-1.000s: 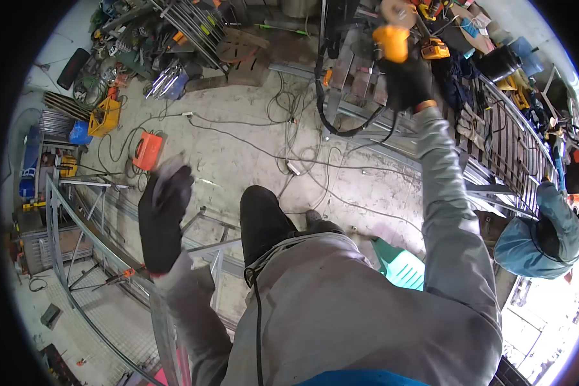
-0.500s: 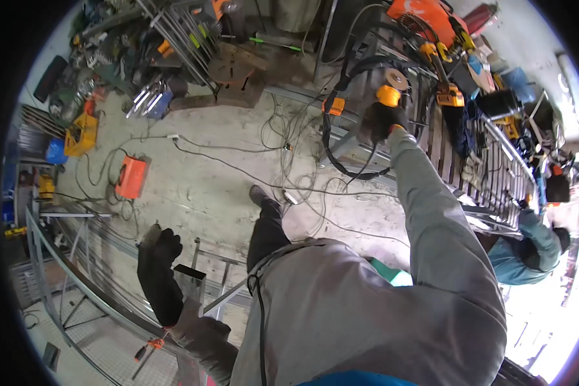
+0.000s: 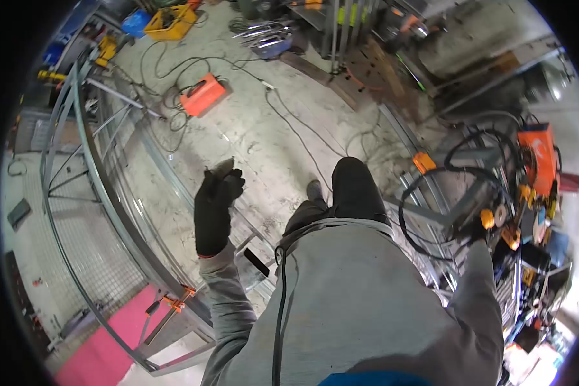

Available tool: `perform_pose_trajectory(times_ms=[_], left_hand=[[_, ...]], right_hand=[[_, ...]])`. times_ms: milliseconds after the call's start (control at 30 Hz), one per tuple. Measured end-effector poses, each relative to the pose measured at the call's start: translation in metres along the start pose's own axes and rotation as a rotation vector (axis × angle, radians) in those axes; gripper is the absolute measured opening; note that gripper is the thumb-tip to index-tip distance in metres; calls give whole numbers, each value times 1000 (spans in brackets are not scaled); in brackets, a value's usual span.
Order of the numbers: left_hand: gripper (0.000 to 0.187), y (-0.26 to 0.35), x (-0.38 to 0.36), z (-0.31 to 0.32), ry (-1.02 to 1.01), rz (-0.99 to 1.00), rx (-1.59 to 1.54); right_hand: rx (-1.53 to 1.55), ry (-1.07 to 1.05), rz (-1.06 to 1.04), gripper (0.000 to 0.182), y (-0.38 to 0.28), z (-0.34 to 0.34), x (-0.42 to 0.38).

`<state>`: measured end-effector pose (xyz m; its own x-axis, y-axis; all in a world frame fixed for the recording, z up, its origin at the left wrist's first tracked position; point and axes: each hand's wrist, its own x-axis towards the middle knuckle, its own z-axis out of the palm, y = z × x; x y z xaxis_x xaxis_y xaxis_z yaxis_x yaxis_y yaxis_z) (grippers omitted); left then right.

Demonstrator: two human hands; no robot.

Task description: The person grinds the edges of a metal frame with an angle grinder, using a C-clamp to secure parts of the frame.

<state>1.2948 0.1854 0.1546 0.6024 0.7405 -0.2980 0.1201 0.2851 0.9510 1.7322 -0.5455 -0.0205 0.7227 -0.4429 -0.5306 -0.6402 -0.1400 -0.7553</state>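
Hanging over the floor (image 3: 251, 135), the gloved left hand (image 3: 213, 204) has its fingers (image 3: 233, 179) curled round a small grey piece at their tips; what it is cannot be told. At three o'clock the right hand (image 3: 477, 233) reaches to a yellow-handled grinder (image 3: 495, 217) amid cables (image 3: 424, 212); its grip cannot be told. A curved steel frame (image 3: 103, 193) lies at nine o'clock.

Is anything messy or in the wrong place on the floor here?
Yes. Loose cables snake across the concrete floor, and an orange machine sits out among them. More black cable coils by the bench at the right. It looks tangled, easy to trip over.
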Motion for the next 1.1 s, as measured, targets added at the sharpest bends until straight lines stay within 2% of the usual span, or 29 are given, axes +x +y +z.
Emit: perform_pose_trajectory(times_ms=[167, 267, 333, 400, 467, 500, 567, 600, 633, 700, 733, 800, 833, 867, 900, 933, 967, 1033, 1100], left_hand=[[50, -10, 11, -12, 77, -57, -24], [49, -15, 22, -19, 127, -77, -36], [52, -20, 33, -24, 149, -85, 4], [55, -18, 48, -27, 161, -118, 40], [52, -22, 72, -28, 153, -105, -38], [50, -23, 90, -29, 147, -94, -69], [47, -16, 138, -22, 139, -104, -46], [45, 0, 163, -13, 135, -142, -28], [45, 14, 189, -8, 100, -79, 29], [48, 49, 238, 5, 63, -72, 130], [48, 65, 262, 6, 89, -66, 132], [51, 91, 294, 4, 74, -190, 206], [51, 96, 305, -3, 96, -193, 206], [52, 96, 319, -14, 110, -160, 363], [53, 101, 334, -24, 123, -126, 518], [53, 130, 344, -26, 166, -300, 418], [53, 129, 356, -39, 182, -304, 408], [54, 106, 373, -66, 320, -146, 469], [53, 91, 391, -95, 449, -92, 530]], right_hand=[[-408, 230, -75, 54, 8, -5, -18], [-929, 544, -180, 60, 6, 4, -47], [-1210, 826, -349, 64, 5, 18, -76], [-1294, 973, -722, 69, -6, 63, -110], [-1230, 793, -1096, 73, -21, 143, -149], [-1153, 550, -1181, 69, -31, 194, -180], [-900, 197, -1423, 64, -3, 290, -174], [-817, -67, -1415, 61, 3, 336, -176], [-741, -326, -1395, 58, 8, 374, -173], [-719, -634, -1296, 55, 10, 447, -164], [-605, -726, -977, 54, 5, 481, -170], [-654, -829, -919, 52, -28, 539, -172], [-695, -905, -864, 51, -40, 565, -164], [-585, -926, -818, 50, -46, 598, -161], [-582, -942, -832, 50, -67, 635, -159], [-720, -974, -906, 50, -90, 674, -162], [-862, -1002, -978, 50, -112, 714, -166], [-950, -1108, -1036, 52, -161, 803, -182], [-861, -1145, -1277, 54, -199, 896, -203]])
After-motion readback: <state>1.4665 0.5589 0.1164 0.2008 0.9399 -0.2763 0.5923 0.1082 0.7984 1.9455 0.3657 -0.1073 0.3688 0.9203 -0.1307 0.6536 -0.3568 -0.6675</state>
